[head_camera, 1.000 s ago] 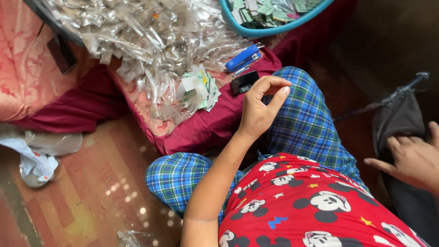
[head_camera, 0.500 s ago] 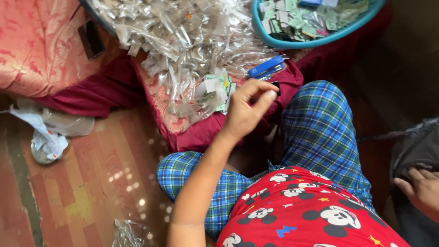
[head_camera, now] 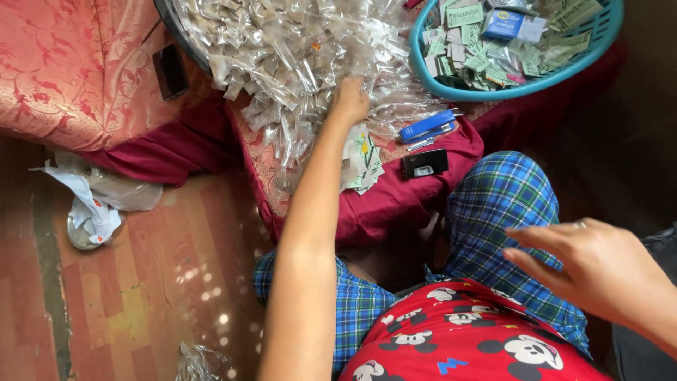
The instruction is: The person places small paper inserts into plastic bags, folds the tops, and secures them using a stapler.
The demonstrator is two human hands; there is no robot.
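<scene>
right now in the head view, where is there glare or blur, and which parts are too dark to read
Head view: glare glints off the heap of clear plastic bags where the left hand reaches in; dappled light spots lie on the floor; the right hand, close to the lens, looks soft; the right edge beyond the blue basket sinks into shadow.

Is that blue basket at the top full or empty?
Well filled, not heaped. The blue basket holds many small paper slips and packets covering its bottom; its far end is out of frame.
</scene>
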